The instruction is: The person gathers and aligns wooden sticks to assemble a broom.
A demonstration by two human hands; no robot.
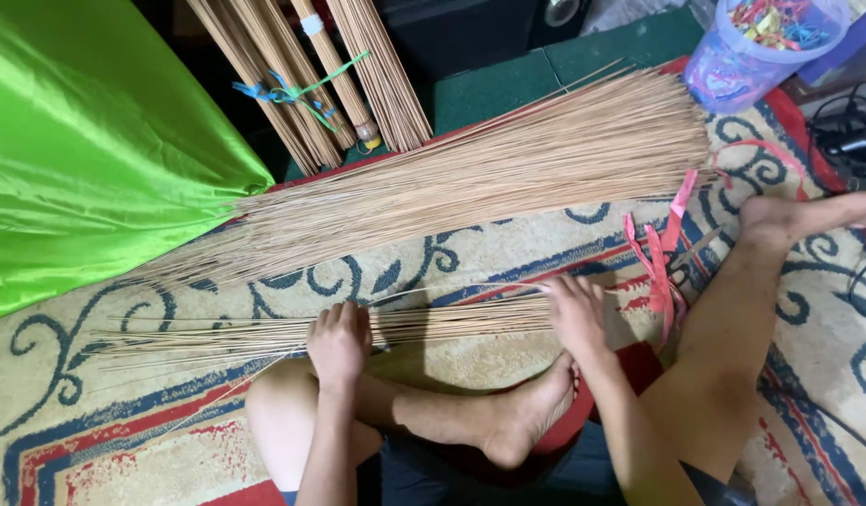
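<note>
A thin bundle of pale brown sticks (264, 333) lies across the patterned carpet in front of my crossed legs. My left hand (339, 342) is closed around the middle of this bundle. My right hand (575, 314) grips its right end, fingers curled over the sticks. Just beyond, a much larger fan-shaped heap of the same sticks (470, 178) lies slantwise on the carpet. Pink ribbon strips (659, 258) lie next to my right hand.
Shiny green cloth (86, 141) covers the upper left. Tied stick bundles (311, 75) stand at the top centre. A clear plastic tub of coloured strips (761, 42) sits top right, with black cables (850, 136) beside it. My right foot (779, 220) rests on the carpet.
</note>
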